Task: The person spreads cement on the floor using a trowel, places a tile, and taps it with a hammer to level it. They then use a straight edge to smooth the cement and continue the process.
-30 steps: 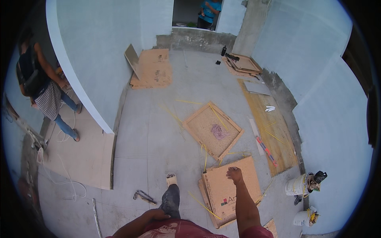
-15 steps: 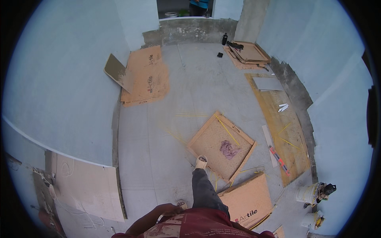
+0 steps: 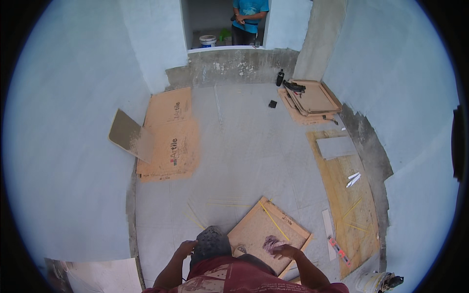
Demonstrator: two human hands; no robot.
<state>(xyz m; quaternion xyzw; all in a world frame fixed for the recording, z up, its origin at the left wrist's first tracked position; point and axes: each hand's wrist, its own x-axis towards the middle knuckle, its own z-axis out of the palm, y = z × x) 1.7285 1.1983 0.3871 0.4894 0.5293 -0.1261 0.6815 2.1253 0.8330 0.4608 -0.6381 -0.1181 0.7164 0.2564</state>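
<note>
Left hand [image 3: 185, 248] and right hand [image 3: 285, 252] both look empty and loose, but that stray yellow strap [image 3: 274, 221] could totally trip someone.

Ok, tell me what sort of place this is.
Probably a room being built or renovated: the pale walls end in a rough, bare cement band, flattened cardboard and a shallow cardboard tray lie on the floor, and a bucket stands at the right.
</note>
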